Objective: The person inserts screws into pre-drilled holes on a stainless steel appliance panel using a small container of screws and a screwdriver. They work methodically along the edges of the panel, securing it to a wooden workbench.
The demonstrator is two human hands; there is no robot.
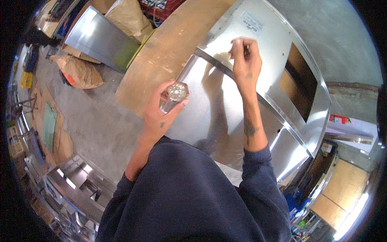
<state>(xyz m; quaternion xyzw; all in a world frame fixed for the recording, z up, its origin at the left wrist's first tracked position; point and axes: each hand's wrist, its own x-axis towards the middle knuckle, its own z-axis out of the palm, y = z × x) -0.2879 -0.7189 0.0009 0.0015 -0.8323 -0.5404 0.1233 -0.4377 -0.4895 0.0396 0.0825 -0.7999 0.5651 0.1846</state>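
Observation:
My left hand [155,115] is wrapped round a small silvery object with a round, speckled face [177,92]; its exact kind I cannot make out. It is held over the near left edge of a large bent sheet-metal panel [197,97]. Above the panel's far part is my right hand [246,60], with fingers curled in and slightly blurred. Whether anything sits between those fingertips does not show. A narrow metal strip [266,99] runs diagonally across the panel, passing under my right wrist. Toward the right, the panel has a rectangular cut-out [296,82].
A brown wooden tabletop [155,64] lies under the panel. A grey metal sheet [96,36] and a brown paper sack [76,71] stand at the far left. Stainless metal pieces [76,181] lie at the lower left; a concrete wall [342,44] rises at the right.

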